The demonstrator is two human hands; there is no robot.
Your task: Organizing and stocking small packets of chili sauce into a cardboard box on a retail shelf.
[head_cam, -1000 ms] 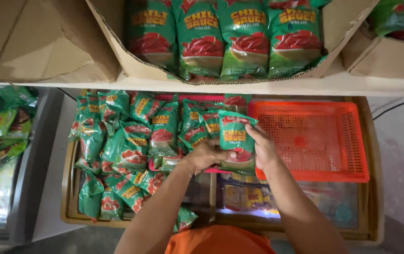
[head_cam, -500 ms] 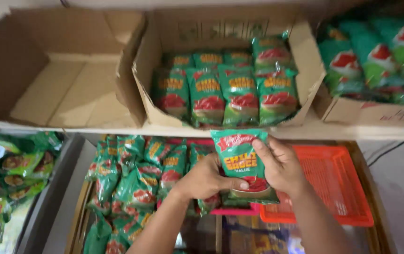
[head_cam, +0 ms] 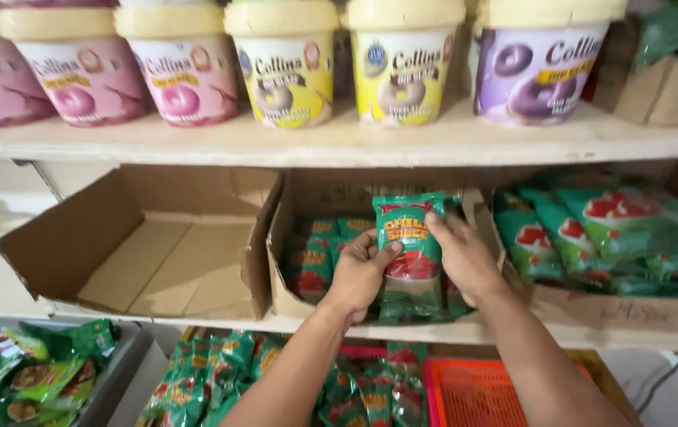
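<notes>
- Held between both hands, left hand (head_cam: 357, 275) and right hand (head_cam: 465, 257), is a green sauce pouch (head_cam: 408, 237) (upright).
- It should be kept straight over the middle carton (head_cam: 280, 261).

green-and-red sachet (head_cam: 408, 237), orange tray (head_cam: 473, 391), brown carton (head_cam: 78, 237)

Shelf layout from my remote seat

Tubs (head_cam: 291, 67) above; empty box (head_cam: 149, 245) left of the packet box (head_cam: 291, 237) (both hands there); basket (head_cam: 481, 391) below.
</notes>
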